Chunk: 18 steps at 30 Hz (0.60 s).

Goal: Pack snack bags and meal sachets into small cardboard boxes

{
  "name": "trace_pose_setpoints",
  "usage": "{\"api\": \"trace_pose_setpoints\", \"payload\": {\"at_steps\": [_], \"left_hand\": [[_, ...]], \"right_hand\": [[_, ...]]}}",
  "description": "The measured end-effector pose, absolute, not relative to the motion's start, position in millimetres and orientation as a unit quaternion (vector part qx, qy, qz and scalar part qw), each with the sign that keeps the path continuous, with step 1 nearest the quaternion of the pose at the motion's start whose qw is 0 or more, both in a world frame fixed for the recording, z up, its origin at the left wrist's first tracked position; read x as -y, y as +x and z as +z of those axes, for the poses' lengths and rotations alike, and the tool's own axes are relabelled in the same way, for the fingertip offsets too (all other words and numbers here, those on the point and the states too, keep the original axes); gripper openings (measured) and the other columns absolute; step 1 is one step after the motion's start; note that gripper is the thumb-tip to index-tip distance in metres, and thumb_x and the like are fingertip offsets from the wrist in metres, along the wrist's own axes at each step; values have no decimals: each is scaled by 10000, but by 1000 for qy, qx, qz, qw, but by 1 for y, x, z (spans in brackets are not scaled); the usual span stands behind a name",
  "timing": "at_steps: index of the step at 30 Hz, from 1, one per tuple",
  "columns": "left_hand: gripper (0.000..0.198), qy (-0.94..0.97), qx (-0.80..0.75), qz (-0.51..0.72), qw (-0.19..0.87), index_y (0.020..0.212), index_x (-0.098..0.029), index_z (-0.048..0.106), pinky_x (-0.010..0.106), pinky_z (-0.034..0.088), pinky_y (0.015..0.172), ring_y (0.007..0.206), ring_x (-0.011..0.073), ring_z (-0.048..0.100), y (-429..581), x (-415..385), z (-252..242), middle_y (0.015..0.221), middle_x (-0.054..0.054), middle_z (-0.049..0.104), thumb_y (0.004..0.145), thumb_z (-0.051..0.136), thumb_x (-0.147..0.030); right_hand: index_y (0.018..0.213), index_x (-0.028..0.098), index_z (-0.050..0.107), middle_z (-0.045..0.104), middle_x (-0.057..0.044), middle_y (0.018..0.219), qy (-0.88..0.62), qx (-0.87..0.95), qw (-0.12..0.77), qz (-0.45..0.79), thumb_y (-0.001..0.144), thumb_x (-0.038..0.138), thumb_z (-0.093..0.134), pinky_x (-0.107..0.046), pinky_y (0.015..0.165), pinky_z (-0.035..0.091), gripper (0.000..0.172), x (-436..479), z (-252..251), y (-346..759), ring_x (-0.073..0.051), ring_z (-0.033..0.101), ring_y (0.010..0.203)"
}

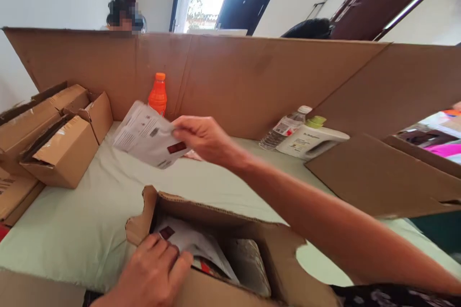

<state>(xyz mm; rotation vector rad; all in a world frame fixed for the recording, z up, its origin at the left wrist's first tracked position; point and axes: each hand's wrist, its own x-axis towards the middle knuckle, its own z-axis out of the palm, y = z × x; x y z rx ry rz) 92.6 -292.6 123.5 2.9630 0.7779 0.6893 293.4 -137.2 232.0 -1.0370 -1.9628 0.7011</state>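
Note:
My right hand [198, 136] pinches a flat white printed pouch [147, 134] by its right end, holding it in the air above the bed. The pouch has lines of print and a dark red patch. My left hand [154, 268] curls its fingers over the near left rim of an open cardboard box [212, 208], which stands close in front of me. Inside that box lie another white pouch with a dark red patch [196, 240] and a greyish, rounded-corner item [248, 264] of a kind I cannot make out.
Several cardboard boxes [68, 148] stand at the left. An orange bottle [157, 93] is behind the held pouch. A clear bottle [284, 129] and a white jug [311, 141] lean by the tall cardboard wall [230, 81]. A person [124, 14] is beyond the wall.

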Motion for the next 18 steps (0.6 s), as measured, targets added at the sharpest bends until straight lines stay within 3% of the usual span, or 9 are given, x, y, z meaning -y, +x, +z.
{"api": "trace_pose_setpoints", "payload": {"at_steps": [2, 6, 10, 14, 16, 18], "left_hand": [[515, 953, -263, 135, 69, 1185, -121, 561, 441, 517, 911, 881, 264, 651, 89, 296, 142, 1010, 101, 706, 718, 731, -257], [469, 946, -293, 56, 123, 1139, -148, 596, 494, 481, 1024, 997, 293, 636, 89, 299, 157, 1091, 103, 696, 682, 694, -172], [426, 942, -300, 56, 138, 1094, -163, 597, 499, 484, 1015, 1000, 293, 618, 89, 299, 156, 1076, 94, 684, 673, 662, -143], [409, 934, -313, 62, 159, 1062, -180, 588, 479, 489, 990, 977, 276, 605, 89, 300, 156, 1061, 79, 674, 662, 649, -125], [408, 929, -323, 60, 170, 1049, -184, 588, 482, 483, 1001, 988, 275, 606, 89, 300, 157, 1073, 78, 675, 651, 644, -115], [420, 926, -328, 58, 177, 1052, -188, 590, 482, 477, 1014, 1009, 275, 607, 89, 301, 157, 1093, 78, 675, 643, 627, -98]], "right_hand": [[894, 200, 720, 714, 15, 821, -395, 748, 465, 262, 902, 204, 604, -242, 626, 574, 117, 171, 249, 315, -137, 696, 693], [842, 233, 732, 722, 37, 723, -418, 730, 509, 184, 908, 209, 655, -220, 560, 589, 104, 233, 261, 340, -126, 689, 611], [937, 283, 761, 747, 50, 704, -438, 752, 478, 116, 940, 200, 648, -222, 498, 586, 140, 277, 248, 354, -136, 693, 548], [1130, 441, 739, 759, 70, 713, -454, 754, 474, 42, 963, 245, 626, -267, 408, 554, 281, 309, 236, 373, -166, 661, 474], [1183, 500, 706, 779, 74, 772, -461, 752, 471, 12, 961, 276, 620, -310, 425, 581, 327, 320, 234, 380, -204, 699, 532], [1218, 496, 684, 801, 69, 871, -453, 777, 437, -16, 954, 244, 606, -328, 532, 633, 373, 327, 232, 383, -221, 749, 650]]}}
